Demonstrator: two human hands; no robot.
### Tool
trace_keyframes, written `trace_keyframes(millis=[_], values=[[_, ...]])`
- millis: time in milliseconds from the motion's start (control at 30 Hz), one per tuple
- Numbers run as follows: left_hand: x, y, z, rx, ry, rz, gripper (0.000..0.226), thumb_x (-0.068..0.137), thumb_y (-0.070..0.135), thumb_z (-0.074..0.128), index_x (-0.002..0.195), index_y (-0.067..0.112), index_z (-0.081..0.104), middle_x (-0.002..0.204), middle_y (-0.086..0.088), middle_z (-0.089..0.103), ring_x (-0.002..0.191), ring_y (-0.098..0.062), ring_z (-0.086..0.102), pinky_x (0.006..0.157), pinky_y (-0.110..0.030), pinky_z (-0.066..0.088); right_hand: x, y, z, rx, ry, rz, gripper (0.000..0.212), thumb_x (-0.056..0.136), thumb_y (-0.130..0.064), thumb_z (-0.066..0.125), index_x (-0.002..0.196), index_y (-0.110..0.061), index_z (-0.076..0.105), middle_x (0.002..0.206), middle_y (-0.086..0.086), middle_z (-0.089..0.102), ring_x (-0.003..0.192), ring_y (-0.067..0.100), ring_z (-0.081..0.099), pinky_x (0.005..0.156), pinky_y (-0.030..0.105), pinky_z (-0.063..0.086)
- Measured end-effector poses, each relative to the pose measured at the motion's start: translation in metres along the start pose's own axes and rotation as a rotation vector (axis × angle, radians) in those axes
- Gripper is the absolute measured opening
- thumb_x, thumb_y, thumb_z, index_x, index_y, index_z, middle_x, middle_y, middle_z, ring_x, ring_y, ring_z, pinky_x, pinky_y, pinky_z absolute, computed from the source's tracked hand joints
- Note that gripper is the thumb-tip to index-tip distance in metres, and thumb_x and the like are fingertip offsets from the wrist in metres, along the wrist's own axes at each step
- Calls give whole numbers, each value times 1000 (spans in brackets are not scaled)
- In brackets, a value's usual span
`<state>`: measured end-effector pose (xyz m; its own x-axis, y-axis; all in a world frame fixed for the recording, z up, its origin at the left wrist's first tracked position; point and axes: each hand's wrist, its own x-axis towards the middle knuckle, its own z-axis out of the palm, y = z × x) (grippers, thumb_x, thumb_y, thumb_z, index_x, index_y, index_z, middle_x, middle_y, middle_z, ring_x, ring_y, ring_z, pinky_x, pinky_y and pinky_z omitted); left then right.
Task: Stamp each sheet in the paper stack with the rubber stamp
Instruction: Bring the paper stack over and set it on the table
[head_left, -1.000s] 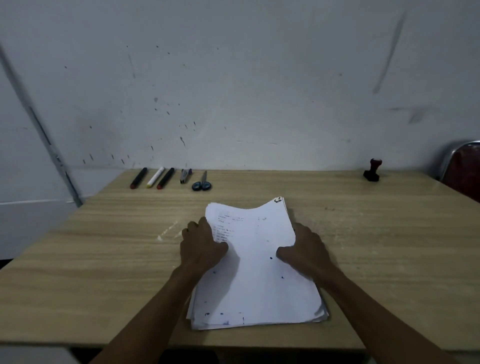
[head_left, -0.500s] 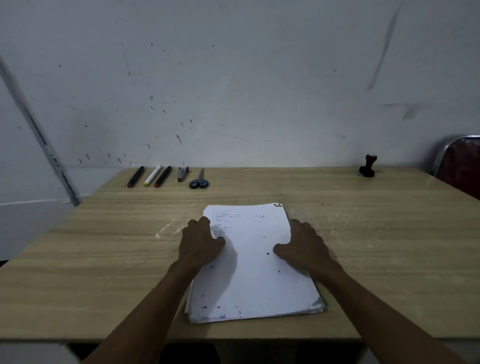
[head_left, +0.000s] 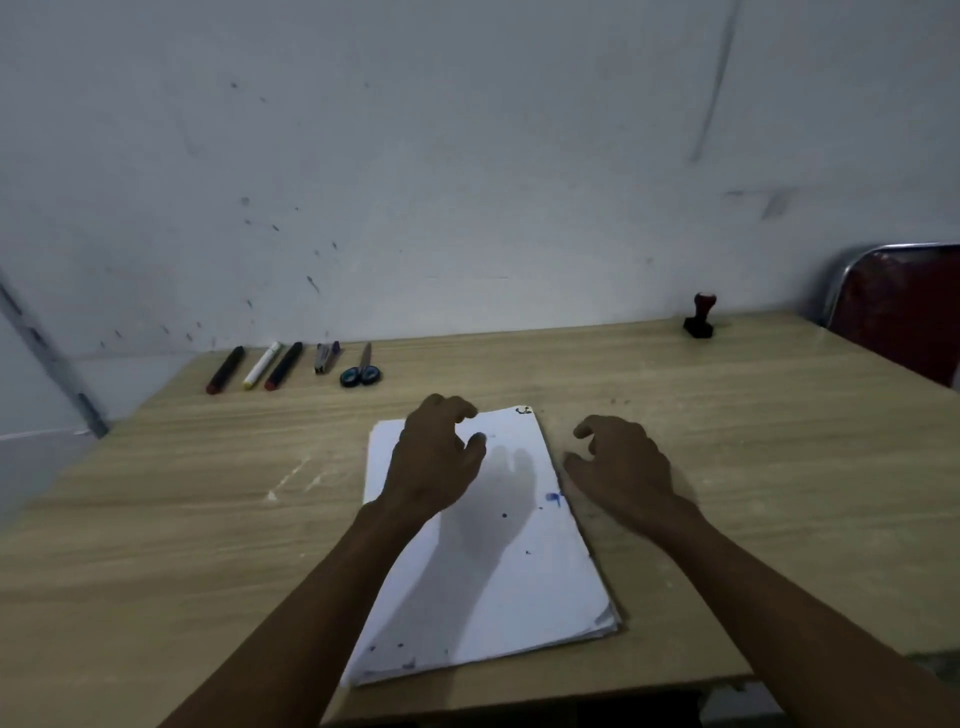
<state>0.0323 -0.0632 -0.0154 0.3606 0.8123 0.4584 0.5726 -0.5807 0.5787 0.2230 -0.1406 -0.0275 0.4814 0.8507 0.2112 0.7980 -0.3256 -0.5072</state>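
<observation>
— Paper stack (head_left: 498, 571) lies flat on the near middle of the bench (head_left: 156, 519), with blue ink specks on its top sheet. What's off to the left?

— Three markers (head_left: 254, 366), a small stapler-like thing (head_left: 326, 357) and scissors (head_left: 361, 370) in a row by the wall.

— And the hands?

— Left hand (head_left: 434, 462) hovers over the stack's far left part, fingers loosely curled, gripping nothing; its shadow falls on the sheet. Right hand (head_left: 621, 462) is just beside the stack's right edge, fingers also loosely bent and empty.

— The stamp?

— Rubber stamp (head_left: 698, 317) stands upright at the far right of the bench, well apart from both hands, near a red chair (head_left: 904, 312).
</observation>
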Motion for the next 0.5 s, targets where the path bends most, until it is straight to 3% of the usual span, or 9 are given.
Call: trace_keyframes(millis=[200, 500], values=[[41, 33, 51, -84, -109, 143, 19, 82, 13, 68, 101, 10, 68, 97, -3, 65, 73, -18, 63, 78, -38, 52, 36, 35, -11, -1, 83, 77, 31, 83, -39, 67, 110, -25, 67, 99, 0, 68, 92, 21, 64, 77, 31, 51], [120, 81, 147, -125, -262, 207, 33, 81, 18, 69, 113, 13, 61, 98, 0, 63, 78, -20, 59, 77, -39, 52, 120, 108, -35, -97, 160, 195, 32, 84, -33, 62, 114, -21, 61, 106, 0, 65, 103, 23, 59, 77, 31, 41]])
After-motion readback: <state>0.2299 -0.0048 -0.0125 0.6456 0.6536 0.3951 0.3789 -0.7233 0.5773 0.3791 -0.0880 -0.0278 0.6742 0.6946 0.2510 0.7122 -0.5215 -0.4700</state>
